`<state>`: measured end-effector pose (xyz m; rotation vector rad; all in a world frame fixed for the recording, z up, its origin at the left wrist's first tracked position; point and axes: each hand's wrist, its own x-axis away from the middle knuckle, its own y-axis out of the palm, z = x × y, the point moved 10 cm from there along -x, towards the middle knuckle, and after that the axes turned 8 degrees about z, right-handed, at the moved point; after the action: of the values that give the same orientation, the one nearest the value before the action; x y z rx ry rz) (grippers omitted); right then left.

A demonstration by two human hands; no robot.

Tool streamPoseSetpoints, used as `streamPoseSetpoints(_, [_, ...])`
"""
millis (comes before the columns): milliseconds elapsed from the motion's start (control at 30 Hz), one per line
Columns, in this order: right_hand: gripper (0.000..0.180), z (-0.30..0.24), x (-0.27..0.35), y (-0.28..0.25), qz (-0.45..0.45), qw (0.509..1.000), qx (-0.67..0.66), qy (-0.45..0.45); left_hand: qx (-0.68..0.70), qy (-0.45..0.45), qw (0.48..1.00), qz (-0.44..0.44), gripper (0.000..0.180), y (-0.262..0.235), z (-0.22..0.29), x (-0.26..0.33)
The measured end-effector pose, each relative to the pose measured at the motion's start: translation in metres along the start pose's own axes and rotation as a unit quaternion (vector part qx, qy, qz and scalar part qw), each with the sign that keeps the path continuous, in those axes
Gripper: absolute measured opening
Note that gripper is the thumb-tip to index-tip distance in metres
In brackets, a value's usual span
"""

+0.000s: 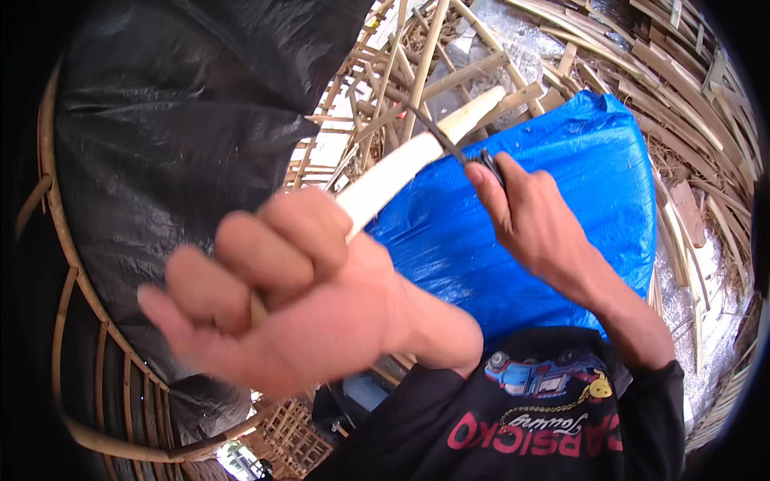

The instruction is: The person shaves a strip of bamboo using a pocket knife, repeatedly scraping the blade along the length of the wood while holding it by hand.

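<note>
My left hand (297, 305) is large and close in the picture, its fingers wrapped round the lower end of a pale, peeled wooden piece (389, 176). The piece slants up to the right and tapers toward its far end. In my right hand (537, 212) is a knife (446, 141) with a dark, narrow blade; part of its black handle shows above the thumb. The blade crosses the wood near its upper part and appears to touch it. My fingers hide the wood's lower end. The left hand is slightly blurred.
A blue tarp (521, 232) lies beneath my hands, in front of my body. Black plastic sheeting (192, 104) hangs at the left beside a bamboo pole (66, 240). Bamboo strips (682, 76) lie piled at the far right. Crossed bamboo sticks (421, 68) stand beyond the wood.
</note>
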<state>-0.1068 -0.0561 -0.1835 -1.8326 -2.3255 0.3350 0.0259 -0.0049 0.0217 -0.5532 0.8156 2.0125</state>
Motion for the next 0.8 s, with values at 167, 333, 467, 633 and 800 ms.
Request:
streamPoseSetpoints(167, [0.05,0.031,-0.012,-0.016,0.067,0.982,0.167,-0.049,0.012,-0.027,0.999,-0.023,0.044,0.008,-0.03,0.011])
streamPoseSetpoints(333, [0.049,0.026,-0.075,-0.064,0.035,0.906,0.414,-0.076,-0.011,-0.002,1.0,0.028,0.043,-0.012,-0.007,-0.001])
streamPoseSetpoints(467, [0.048,0.006,-0.106,-0.124,0.1,0.94,0.297,-0.139,-0.034,0.024,0.995,0.086,0.043,-0.031,-0.003,0.0])
streamPoseSetpoints(633, [0.039,-0.022,-0.025,-0.054,-0.002,0.999,0.033,-0.012,-0.049,0.038,0.992,0.108,0.043,-0.011,-0.006,0.01])
streamPoseSetpoints(800, [0.048,0.006,-0.002,0.016,-0.05,0.997,-0.032,0.045,-0.046,0.031,0.995,0.08,0.043,-0.021,0.005,0.01])
